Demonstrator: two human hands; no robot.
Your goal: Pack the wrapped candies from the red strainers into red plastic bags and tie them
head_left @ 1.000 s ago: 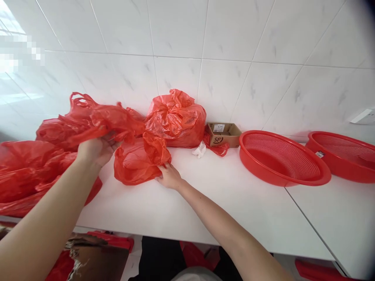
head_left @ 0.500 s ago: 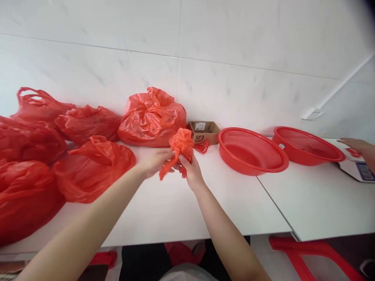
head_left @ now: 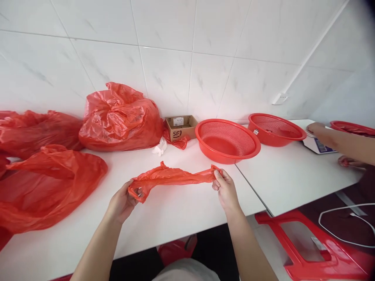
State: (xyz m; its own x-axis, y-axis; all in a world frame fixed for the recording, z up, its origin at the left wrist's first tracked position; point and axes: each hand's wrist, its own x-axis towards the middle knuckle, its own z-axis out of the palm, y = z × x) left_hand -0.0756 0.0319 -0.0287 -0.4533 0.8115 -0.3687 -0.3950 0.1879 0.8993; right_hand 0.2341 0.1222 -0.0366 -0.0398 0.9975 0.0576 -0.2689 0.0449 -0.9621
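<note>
A thin red plastic bag (head_left: 175, 176) is stretched sideways above the white table (head_left: 175, 210). My left hand (head_left: 124, 199) grips its left end, where a handle loop hangs over the fingers. The right end is pinched between the thumb and fingers of my right hand (head_left: 224, 187). Behind the bag lies a crumpled white tissue (head_left: 160, 147), beside a large tied red bag (head_left: 120, 121) that looks full. An open red bag (head_left: 58, 187) rests to the left of my left hand.
By the wall stands a small cardboard box (head_left: 181, 130). Two red baskets, a nearer one (head_left: 225, 158) and a farther one (head_left: 272, 138), stand to the right. Another person's arm (head_left: 345, 140) reaches over a scale (head_left: 318, 145). A red stool (head_left: 295, 249) is below the table.
The bunched red bag has been pulled out lengthwise, and my hands have moved apart. The view has swung right, showing more of the other person. A white tissue now shows behind the bag.
</note>
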